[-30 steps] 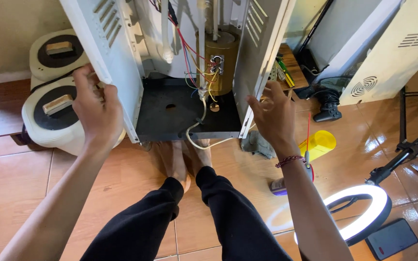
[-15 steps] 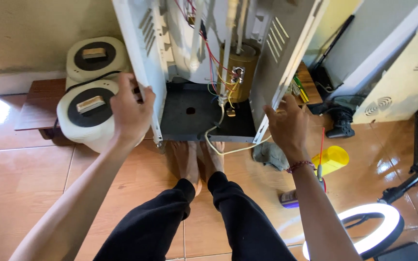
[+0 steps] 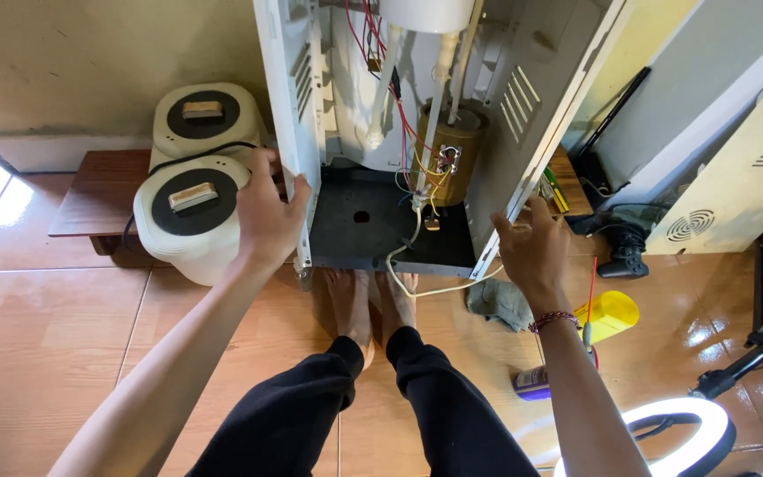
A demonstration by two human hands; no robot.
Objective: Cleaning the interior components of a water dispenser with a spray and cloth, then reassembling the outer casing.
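Gripping the open white sheet-metal cabinet [image 3: 417, 132] by its louvred side panels, the left hand [image 3: 267, 212] is clamped on one edge and the right hand [image 3: 532, 252] on the opposite; inside, a brass-coloured cylinder [image 3: 452, 155] and coloured wires [image 3: 408, 115].

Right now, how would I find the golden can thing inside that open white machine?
Look for the tall white cabinet with its back open, held by the left hand and right hand. Inside, above the black floor plate, stands a brass-coloured cylinder tank. It is the only golden, round thing there, with coloured wires clipped to its side.
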